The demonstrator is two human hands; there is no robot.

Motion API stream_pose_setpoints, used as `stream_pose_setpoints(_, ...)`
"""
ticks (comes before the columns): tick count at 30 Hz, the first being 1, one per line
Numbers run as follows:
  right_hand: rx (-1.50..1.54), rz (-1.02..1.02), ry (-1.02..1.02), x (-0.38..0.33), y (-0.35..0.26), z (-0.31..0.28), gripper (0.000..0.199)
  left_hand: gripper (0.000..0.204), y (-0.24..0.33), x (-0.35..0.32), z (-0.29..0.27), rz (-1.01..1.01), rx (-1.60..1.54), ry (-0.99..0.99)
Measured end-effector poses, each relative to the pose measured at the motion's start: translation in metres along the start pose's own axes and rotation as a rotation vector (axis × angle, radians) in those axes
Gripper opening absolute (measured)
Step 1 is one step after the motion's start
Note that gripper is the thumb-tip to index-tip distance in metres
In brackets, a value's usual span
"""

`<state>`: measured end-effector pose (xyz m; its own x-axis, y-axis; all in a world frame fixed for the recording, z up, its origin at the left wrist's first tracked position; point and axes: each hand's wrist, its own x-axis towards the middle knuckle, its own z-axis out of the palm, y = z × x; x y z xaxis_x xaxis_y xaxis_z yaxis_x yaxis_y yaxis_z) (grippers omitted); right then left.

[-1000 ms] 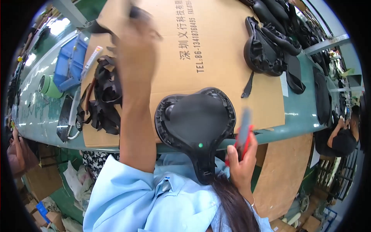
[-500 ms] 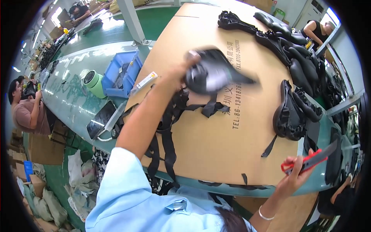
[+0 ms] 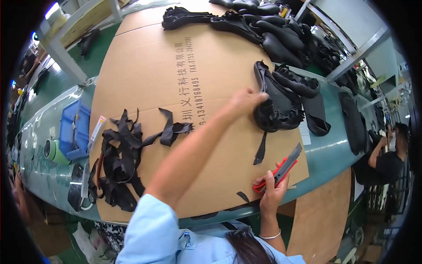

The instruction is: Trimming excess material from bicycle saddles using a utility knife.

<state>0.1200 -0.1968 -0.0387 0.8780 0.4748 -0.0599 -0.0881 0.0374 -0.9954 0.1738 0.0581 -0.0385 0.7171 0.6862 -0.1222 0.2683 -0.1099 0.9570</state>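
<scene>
My left hand (image 3: 249, 101) reaches across the cardboard, its fingers closed at the near-left edge of a black bicycle saddle (image 3: 281, 103). This saddle lies underside up, with gathered, ragged cover material along its rim and a black strip (image 3: 260, 150) trailing from it. Just beyond it rests another black saddle (image 3: 296, 81) with a similar rough edge. In my right hand (image 3: 271, 189), near the front edge of the table, is a red and black utility knife (image 3: 279, 172), its blade pointing up and away to the right.
Black fabric scraps (image 3: 121, 160) are heaped on the cardboard sheet (image 3: 220, 61) at left. Beside it stand a blue bin (image 3: 72, 143) and a green cup (image 3: 52, 150). More black saddles (image 3: 281, 42) pile up at far right. A co-worker (image 3: 391, 154) is at the right.
My left hand has let go of the black saddle it was swinging and moved right to another saddle. The view has turned rightward. The knife stays in my right hand.
</scene>
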Motion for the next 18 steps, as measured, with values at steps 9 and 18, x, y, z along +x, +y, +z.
stream_pose_setpoints(9, 0.049, -0.156, 0.25, 0.0, -0.006, -0.042, 0.045, 0.049, 0.006, -0.032, -0.069, 0.051, 0.008, -0.556)
stream_pose_setpoints(18, -0.159, 0.165, -0.227, -0.009, -0.037, -0.01, 0.036, 0.018, 0.021, -0.138, -0.125, 0.801, 0.982, 0.096)
